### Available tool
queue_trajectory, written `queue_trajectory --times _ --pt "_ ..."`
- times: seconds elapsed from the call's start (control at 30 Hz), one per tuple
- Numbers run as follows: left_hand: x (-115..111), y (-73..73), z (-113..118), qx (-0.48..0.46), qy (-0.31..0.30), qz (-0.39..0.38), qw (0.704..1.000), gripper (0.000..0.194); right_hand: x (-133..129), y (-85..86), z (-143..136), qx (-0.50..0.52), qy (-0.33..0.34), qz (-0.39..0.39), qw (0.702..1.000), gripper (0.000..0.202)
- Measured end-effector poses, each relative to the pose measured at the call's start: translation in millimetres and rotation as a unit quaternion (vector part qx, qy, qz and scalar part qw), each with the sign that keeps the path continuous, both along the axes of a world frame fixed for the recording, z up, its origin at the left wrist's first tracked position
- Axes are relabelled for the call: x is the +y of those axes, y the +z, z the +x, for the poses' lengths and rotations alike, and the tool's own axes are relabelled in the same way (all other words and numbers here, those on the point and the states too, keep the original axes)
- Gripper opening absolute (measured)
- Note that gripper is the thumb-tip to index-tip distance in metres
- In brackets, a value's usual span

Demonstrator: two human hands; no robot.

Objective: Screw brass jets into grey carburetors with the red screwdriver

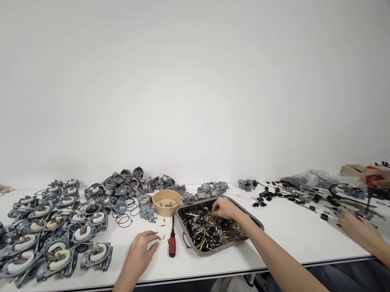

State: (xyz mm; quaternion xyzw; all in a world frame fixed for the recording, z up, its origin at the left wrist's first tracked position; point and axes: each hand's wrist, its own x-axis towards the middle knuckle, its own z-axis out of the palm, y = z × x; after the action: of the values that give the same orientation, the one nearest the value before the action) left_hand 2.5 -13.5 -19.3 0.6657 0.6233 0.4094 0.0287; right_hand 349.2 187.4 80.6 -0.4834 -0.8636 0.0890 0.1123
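Observation:
My left hand (143, 252) is low over the table left of the tray, fingers curled, with a small brass piece (156, 232) at its fingertips. Loose brass pieces (164, 237) lie just beyond them. My right hand (225, 209) reaches into a metal tray (207, 253) heaped with mixed small brass and black parts (209, 228). Its fingers are pinched together down at the heap; what they hold is hidden. Between the left hand and the tray lies a screwdriver (172, 244) with a red and black handle. Behind it stands a round tan tub (167, 203) containing small brass pieces.
Many carburetor bodies (59, 258) with white floats cover the left side. Metal bowls (118, 181) are piled by the wall, near black rubber rings (123, 220). At the right, a co-worker's hands (361, 230) work with a red screwdriver (371, 182) among scattered black parts (265, 196).

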Motion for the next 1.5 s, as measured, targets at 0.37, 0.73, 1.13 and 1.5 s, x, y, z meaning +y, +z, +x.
queue_trajectory --times 0.37,0.73,1.13,1.5 --pt "0 -0.7 0 0.005 0.000 0.007 1.000 0.024 -2 -0.8 -8 -0.025 0.021 -0.001 0.999 0.022" --pt "1 -1.6 0 0.005 0.000 0.020 1.000 0.023 4 7.1 9 -0.012 0.001 -0.025 1.000 0.020" --pt "9 -14.6 -5 0.000 -0.002 0.042 0.999 0.030 -7 6.7 5 -0.019 0.001 -0.022 1.000 0.018" --pt "6 -12.0 -1 -0.013 -0.002 0.044 0.999 0.023 -5 4.3 -6 -0.040 -0.003 -0.039 0.998 0.016"
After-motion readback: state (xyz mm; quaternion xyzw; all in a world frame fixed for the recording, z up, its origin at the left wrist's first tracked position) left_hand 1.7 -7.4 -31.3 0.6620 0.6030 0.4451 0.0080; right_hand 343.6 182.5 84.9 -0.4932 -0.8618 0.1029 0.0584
